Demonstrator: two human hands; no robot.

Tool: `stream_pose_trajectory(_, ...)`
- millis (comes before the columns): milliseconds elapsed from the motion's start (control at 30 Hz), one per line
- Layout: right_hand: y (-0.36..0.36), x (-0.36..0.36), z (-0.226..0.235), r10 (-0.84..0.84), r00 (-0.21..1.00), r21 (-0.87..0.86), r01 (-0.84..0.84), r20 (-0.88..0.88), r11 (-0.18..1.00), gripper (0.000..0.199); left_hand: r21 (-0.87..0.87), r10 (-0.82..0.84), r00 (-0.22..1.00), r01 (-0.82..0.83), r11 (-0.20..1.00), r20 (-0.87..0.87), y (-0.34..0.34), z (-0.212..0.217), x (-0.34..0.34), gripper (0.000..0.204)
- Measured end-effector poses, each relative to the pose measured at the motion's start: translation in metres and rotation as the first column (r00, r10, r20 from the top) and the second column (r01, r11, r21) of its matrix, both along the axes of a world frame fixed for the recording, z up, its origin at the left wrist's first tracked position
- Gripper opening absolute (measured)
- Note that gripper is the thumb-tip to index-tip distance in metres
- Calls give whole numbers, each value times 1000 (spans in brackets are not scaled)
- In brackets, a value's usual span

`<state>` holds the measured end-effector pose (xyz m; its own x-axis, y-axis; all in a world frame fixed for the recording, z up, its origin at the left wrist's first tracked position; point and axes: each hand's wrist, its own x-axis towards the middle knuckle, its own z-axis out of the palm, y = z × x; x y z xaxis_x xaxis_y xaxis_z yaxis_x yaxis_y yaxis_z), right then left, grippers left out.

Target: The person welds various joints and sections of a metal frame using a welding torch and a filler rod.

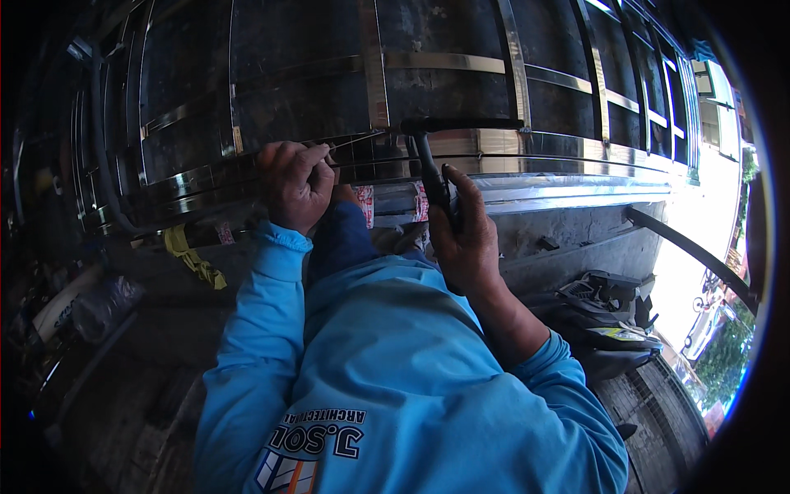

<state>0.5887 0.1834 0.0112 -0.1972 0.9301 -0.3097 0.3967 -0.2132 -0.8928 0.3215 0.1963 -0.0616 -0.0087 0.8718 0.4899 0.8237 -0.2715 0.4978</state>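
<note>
Your left hand (296, 186) pinches a rod (354, 140), your right hand (469, 235) grips a torch (430, 169), both at the frame (374, 74), apparently for welding; the next move likely calls for steadiness

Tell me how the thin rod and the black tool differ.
The thin rod is pale and wire-like, while the black tool is dark and much thicker. The rod's visible part is nearly straight; the tool bends sharply at its head. The rod is in the left grip, the tool in the right grip. Both are held by the metal frame; contact is unclear.
</note>
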Motion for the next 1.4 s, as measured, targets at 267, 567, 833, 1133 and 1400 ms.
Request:
stream_pose_trajectory(267, 0, 0, -1, -25, 1000, -4, 25, -5, 1000, 55, 0, 1, 1000, -1, 1000, 3, 0, -3, 0, 30)
stream_pose_trajectory(567, 2, -1, -2, 19, 1000, 67, -20, 11, 998, 54, 22, 3, 1000, -3, 1000, -2, 1, -1, -2, 29)
stream_pose_trajectory(833, 1, 0, 2, 46, 995, 85, -54, 86, 995, 57, 22, -3, 1000, 3, 1000, 0, 1, 1, 1, 28)
stream_pose_trajectory(1133, -14, 93, 73, -312, 804, 44, 386, -506, 921, 58, 33, 48, 996, -50, 998, 75, -23, 7, 12, 20)
stream_pose_trajectory(1400, -35, 218, 150, -341, 722, 455, 661, -602, 597, 54, 2, 180, 958, -185, 983, 222, -78, -7, 67, 18)
